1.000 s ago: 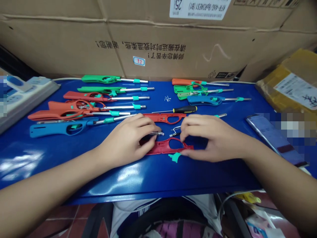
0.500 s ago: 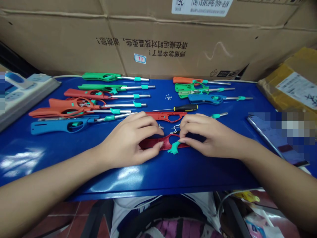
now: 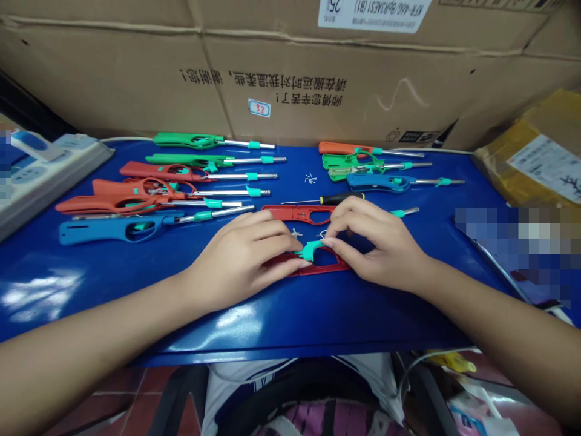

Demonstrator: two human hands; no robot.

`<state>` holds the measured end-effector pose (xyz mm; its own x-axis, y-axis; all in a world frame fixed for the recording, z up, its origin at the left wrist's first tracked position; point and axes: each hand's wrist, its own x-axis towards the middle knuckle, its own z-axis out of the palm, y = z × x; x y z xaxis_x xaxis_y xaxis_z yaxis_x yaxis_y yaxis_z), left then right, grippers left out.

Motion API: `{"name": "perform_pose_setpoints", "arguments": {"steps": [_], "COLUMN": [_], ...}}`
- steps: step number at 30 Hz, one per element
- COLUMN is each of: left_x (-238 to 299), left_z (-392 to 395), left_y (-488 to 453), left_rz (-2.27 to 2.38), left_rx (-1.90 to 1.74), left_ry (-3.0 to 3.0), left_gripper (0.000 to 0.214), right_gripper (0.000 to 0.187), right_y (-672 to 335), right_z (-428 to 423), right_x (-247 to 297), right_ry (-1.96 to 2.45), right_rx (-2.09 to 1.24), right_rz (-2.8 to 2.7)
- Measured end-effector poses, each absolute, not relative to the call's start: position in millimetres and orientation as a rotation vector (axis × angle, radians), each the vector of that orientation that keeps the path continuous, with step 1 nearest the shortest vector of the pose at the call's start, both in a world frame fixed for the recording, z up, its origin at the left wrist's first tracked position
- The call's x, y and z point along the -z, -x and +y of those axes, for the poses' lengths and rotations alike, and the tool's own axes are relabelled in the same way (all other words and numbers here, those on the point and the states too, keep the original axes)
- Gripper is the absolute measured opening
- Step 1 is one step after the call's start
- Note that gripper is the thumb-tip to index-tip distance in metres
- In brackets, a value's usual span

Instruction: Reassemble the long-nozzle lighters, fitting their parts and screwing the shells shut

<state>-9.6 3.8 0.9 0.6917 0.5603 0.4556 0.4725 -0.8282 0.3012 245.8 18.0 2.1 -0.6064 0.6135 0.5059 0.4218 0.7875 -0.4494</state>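
Note:
My right hand [image 3: 381, 242] pinches the right end of a teal lighter trigger [image 3: 311, 249]. The trigger lies over a red lighter shell half [image 3: 338, 265], which has an oval finger opening. Closed on the left part of that shell is my left hand [image 3: 247, 254], its fingertips touching the trigger's left end. My left fingers hide much of the shell. Just behind, a second red shell half [image 3: 290, 213] lies on the blue table [image 3: 281, 327]. A small pale part [image 3: 296, 233] sits between the two halves, near a white wire [image 3: 322, 234] partly covered by my right fingers.
A screwdriver [image 3: 342, 198] lies behind the shells, with small white sticks [image 3: 311, 178] beyond it. Several gas lighters line the left, including a blue one [image 3: 109, 230], and more, including another blue one [image 3: 376, 181], the right. A power strip [image 3: 59, 160] and phone [image 3: 508, 266] flank them.
My right hand has brought the teal trigger left and up, from the shell's near edge to over the shell. My left fingers have closed in toward the trigger's left end.

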Motion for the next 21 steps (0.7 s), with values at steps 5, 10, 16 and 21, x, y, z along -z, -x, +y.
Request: {"name": "perform_pose_setpoints", "arguments": {"steps": [5,10,16,21], "left_x": [-0.9,-1.1,-1.5,-6.5], "left_z": [4.3,2.8,3.7,2.2], "left_y": [8.6,7.8,7.9,8.1], "left_rz": [0.862,0.875,0.913,0.946], "left_rx": [-0.803,-0.776,-0.723,-0.761], "left_ry": [-2.763,-2.746,-2.734,-2.686], "left_gripper": [0.014,0.019,0.021,0.018], "right_gripper": [0.007,0.010,0.008,0.012], "right_y": [-248.5,-248.3,-250.5,-251.6], "right_z": [18.7,16.7,16.3,15.9], "right_x": [-4.2,-5.2,-3.9,-6.6], "right_ry": [0.740,0.638,0.613,0.629], "right_rx": [-0.358,-0.360,-0.314,-0.318], "right_rz": [-2.447,-2.501,-2.572,-2.602]}}
